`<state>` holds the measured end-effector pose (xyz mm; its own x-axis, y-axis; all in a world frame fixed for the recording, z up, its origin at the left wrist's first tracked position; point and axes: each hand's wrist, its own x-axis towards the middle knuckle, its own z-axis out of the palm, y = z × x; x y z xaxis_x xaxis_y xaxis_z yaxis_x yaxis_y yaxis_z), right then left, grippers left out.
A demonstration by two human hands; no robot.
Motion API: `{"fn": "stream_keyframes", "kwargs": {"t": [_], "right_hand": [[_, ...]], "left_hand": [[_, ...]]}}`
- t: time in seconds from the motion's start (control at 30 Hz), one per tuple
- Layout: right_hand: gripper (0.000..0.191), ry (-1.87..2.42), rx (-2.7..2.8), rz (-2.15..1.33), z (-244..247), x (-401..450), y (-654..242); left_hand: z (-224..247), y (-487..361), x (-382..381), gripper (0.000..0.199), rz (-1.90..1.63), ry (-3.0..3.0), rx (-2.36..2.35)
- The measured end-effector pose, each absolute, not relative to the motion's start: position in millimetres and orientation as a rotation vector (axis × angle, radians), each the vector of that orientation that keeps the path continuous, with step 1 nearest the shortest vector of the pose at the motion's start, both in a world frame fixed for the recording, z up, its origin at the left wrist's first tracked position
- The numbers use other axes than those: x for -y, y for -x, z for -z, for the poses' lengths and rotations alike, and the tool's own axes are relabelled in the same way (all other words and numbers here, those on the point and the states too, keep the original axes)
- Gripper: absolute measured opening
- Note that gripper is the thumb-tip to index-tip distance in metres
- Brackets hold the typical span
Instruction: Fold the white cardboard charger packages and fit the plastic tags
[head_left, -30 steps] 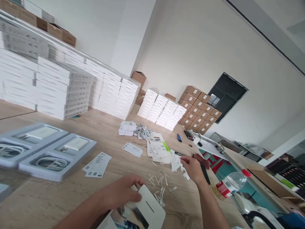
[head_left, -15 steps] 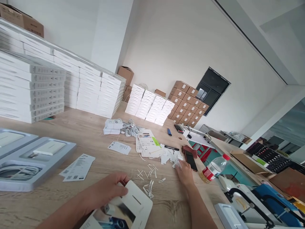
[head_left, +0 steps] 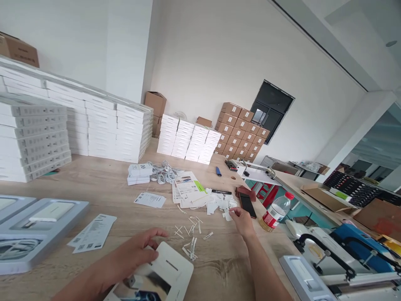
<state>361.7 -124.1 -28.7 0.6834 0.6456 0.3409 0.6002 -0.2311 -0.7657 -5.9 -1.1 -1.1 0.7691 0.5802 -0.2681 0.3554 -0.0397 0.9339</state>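
My left hand rests flat on a white product box with a printed picture, at the near edge of the wooden table. My right hand reaches out to a heap of small white paper labels and pinches one between thumb and fingers. A dark phone lies just right of that hand. Loose white strips are scattered between my two hands.
Grey trays with a charger and cable sit at left, leaflets beside them. Stacks of white boxes and brown cartons line the back. A plastic bottle stands at the table's right edge, a sealing machine beyond.
The view has swung right and down a little. My right hand drew back slightly from the label heap with a label pinched. The left hand stays on the white box.
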Motion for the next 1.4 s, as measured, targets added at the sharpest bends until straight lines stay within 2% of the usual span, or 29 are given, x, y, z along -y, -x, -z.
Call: {"fn": "stream_keyframes", "kwargs": {"t": [0.1,0.2,0.3,0.4,0.5,0.6,0.7,0.97,1.13,1.23,1.33,1.4], "right_hand": [[0.045,1.746,1.012,-0.056,21,119,-340],[0.042,1.62,1.058,-0.053,14,117,-308],[0.026,1.52,1.141,-0.031,5,121,-264],[0.014,1.301,1.462,0.024,-3,129,-217],[0.023,1.096,1.708,0.06,-6,136,-183],[0.03,1.023,1.8,0.046,-5,136,-171],[0.03,1.056,1.86,0.066,-9,128,-175],[0.021,1.418,1.964,0.153,-44,101,-169],[0.024,1.502,1.888,0.108,-37,95,-161],[0.032,1.551,1.685,-0.168,-29,90,-169],[0.023,1.461,1.483,-0.652,-25,86,-178],[0.021,1.388,1.398,-0.81,-24,84,-180]], "left_hand": [[0,6,-1,0.034,-0.212,-1.675,-0.688],[-2,8,1,0.021,-0.204,-1.774,-0.699],[-8,11,6,0.03,-0.197,-1.795,-0.678],[-14,13,15,0.047,-0.178,-1.768,-0.718],[-13,12,20,0.056,-0.186,-1.59,-0.731],[-8,10,21,0.046,-0.281,-1.384,-0.625],[-4,9,18,0.036,-0.32,-1.394,-0.49],[5,9,5,0.036,-0.548,-1.431,-0.571],[4,10,3,0.038,-0.595,-1.417,-0.618],[0,12,6,0.039,-0.561,-1.383,-0.606],[-5,14,10,0.037,-0.477,-1.427,-0.594],[-9,15,13,0.034,-0.41,-1.446,-0.556]]}}
